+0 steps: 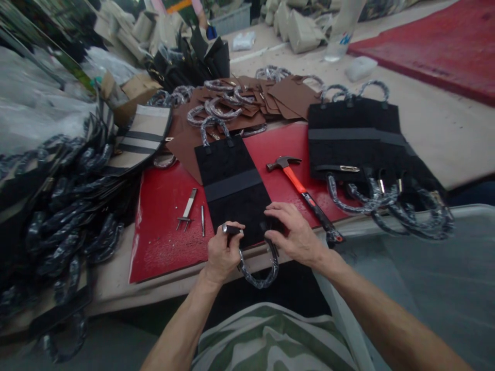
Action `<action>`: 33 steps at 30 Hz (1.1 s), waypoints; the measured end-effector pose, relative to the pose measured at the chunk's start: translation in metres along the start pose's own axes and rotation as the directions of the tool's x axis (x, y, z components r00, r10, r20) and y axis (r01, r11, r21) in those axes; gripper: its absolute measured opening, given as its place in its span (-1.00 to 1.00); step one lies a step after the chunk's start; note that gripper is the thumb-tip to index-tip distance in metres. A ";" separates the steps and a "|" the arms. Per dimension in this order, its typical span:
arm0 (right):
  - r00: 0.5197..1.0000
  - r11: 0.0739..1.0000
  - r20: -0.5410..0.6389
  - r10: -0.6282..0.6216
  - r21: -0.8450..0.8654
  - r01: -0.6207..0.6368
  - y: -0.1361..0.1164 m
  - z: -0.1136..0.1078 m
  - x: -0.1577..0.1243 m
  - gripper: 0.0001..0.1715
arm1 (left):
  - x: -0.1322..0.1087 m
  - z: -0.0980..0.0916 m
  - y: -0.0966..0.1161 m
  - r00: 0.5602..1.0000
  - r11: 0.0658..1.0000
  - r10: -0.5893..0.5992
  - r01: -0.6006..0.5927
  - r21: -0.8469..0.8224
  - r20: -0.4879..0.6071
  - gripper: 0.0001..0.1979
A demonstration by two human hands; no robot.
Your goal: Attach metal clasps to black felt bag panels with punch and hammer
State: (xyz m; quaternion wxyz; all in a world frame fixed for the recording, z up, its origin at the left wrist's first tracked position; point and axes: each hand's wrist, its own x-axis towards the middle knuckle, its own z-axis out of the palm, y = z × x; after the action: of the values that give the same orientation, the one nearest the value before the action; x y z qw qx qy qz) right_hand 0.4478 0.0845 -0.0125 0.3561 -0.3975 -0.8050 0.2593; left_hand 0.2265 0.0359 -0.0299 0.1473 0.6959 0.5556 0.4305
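A flat black bag panel point(232, 183) with a wrapped handle at each end lies on a red mat point(162, 206). My left hand point(222, 252) is closed round a short metal-tipped black tool point(230, 229) at the panel's near edge. Its fingers also touch the near plastic-wrapped handle point(259, 275), which hangs over the table edge. My right hand point(290, 232) presses flat on the panel's near right corner, fingers curled over the handle's end. An orange-handled hammer point(301, 188) lies just right of the panel.
A forked metal tool point(187, 208) and a thin punch point(202, 220) lie left of the panel. Stacked black panels with handles point(359, 139) sit at right, brown panels point(247, 103) behind, and a heap of wrapped handles point(69, 206) at left. A grey bin point(425, 268) stands beside me.
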 end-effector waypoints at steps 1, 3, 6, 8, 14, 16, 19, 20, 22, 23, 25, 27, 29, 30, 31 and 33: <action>0.998 0.997 -0.048 0.034 -0.066 -0.037 0.003 -0.008 0.002 -0.63 | 0.000 0.001 0.001 1.000 1.000 0.000 0.000 0.008 -0.005 -0.87; 0.988 0.949 -0.106 0.111 -0.283 -0.137 0.010 -0.021 0.007 -0.66 | 0.001 0.002 0.002 1.000 1.000 0.000 0.000 0.020 -0.017 -0.87; 0.968 0.772 -0.071 0.241 -0.591 -0.236 0.018 -0.035 0.014 -0.64 | 0.001 0.003 0.002 1.000 1.000 -0.003 0.004 0.023 -0.016 -0.87; 0.941 0.671 -0.048 0.335 -0.689 -0.275 0.021 -0.039 0.019 -0.66 | 0.001 0.004 0.001 1.000 1.000 -0.003 0.003 0.016 -0.015 -0.87; 0.673 0.673 0.029 0.739 -0.068 -0.736 0.027 -0.047 0.047 -0.85 | -0.001 0.007 -0.002 1.000 1.000 0.022 -0.022 -0.007 0.002 -0.86; 0.613 0.591 0.169 0.772 0.164 -0.790 0.023 -0.049 0.056 -0.92 | -0.001 0.008 -0.002 0.999 0.999 0.029 -0.029 -0.015 0.016 -0.85; 0.610 0.550 0.260 0.748 0.270 -0.790 0.002 -0.052 0.063 -0.87 | 0.000 0.008 -0.002 0.999 0.999 0.032 -0.031 -0.040 0.019 -0.85; 0.611 0.538 0.273 0.743 0.300 -0.788 -0.009 -0.055 0.062 -0.84 | 0.000 0.009 -0.002 0.999 0.998 0.030 -0.030 -0.048 0.018 -0.84; 0.657 0.561 0.236 0.716 0.366 -0.743 -0.035 -0.062 0.055 -0.79 | 0.001 0.009 -0.002 0.999 0.998 0.029 -0.028 -0.057 0.015 -0.83; 0.714 0.620 0.176 0.677 0.386 -0.683 -0.049 -0.067 0.050 -0.75 | 0.001 0.009 -0.002 0.999 0.998 0.031 -0.030 -0.061 0.017 -0.83; 0.851 0.809 -0.008 0.526 0.314 -0.497 -0.074 -0.077 0.036 -0.64 | 0.001 0.009 -0.002 0.999 0.997 0.033 -0.032 -0.069 0.018 -0.82; 0.948 0.957 -0.136 0.289 0.058 -0.284 -0.090 -0.082 0.021 -0.59 | 0.001 0.010 -0.003 0.999 0.997 0.033 -0.031 -0.075 0.021 -0.83; 0.992 0.963 -0.076 0.098 -0.243 -0.114 -0.097 -0.082 0.009 -0.59 | 0.001 0.011 -0.004 0.999 0.997 0.040 -0.038 -0.071 0.020 -0.84; 0.999 0.933 0.007 0.042 -0.358 -0.037 -0.099 -0.082 0.006 -0.60 | 0.001 0.011 -0.004 0.999 0.997 0.047 -0.046 -0.064 0.013 -0.83; 0.995 0.897 0.098 0.014 -0.442 0.031 -0.101 -0.083 0.005 -0.62 | 0.001 0.012 -0.004 0.999 0.997 0.054 -0.053 -0.057 0.009 -0.83; 0.980 0.849 0.201 -0.010 -0.515 0.114 -0.111 -0.092 0.009 -0.64 | 0.001 0.012 -0.004 0.998 0.997 0.061 -0.061 -0.052 0.000 -0.83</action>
State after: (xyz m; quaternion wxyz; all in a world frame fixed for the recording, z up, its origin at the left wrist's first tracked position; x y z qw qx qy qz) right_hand 0.4647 0.0435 0.1245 0.1637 -0.4265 -0.8878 0.0553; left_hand 0.2330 0.0412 -0.0397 0.1524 0.7088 0.5225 0.4487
